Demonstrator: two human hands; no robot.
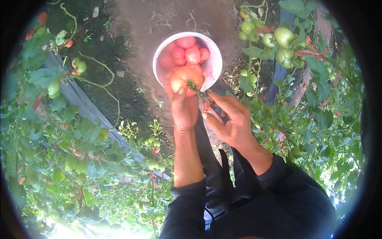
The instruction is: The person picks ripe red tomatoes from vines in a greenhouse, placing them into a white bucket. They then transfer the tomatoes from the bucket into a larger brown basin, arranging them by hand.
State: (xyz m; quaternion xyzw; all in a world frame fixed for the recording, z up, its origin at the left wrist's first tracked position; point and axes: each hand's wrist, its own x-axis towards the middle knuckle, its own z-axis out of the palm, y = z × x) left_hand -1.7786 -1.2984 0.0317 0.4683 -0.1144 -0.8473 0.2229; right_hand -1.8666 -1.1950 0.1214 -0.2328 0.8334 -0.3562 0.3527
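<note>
A large orange-red tomato [182, 78] rests in my left hand [185, 112], my thumb lying on its near side. Its green stem and calyx [193, 86] face toward my right. My right hand [231, 119] grips pruning shears [211, 110] with reddish handles, and their blades meet the stem. Whether the blades have cut through cannot be seen. Just beyond the tomato, and partly covered by it, is a white bucket [220, 64] holding several red tomatoes [192, 55].
Tomato plants line both sides, with green tomatoes [285, 44] hanging at the right and more green fruit [71, 163] at the lower left. Dark plastic-like strips [86, 103] run along the rows. A bare vine [103, 86] curls over the soil path [140, 18].
</note>
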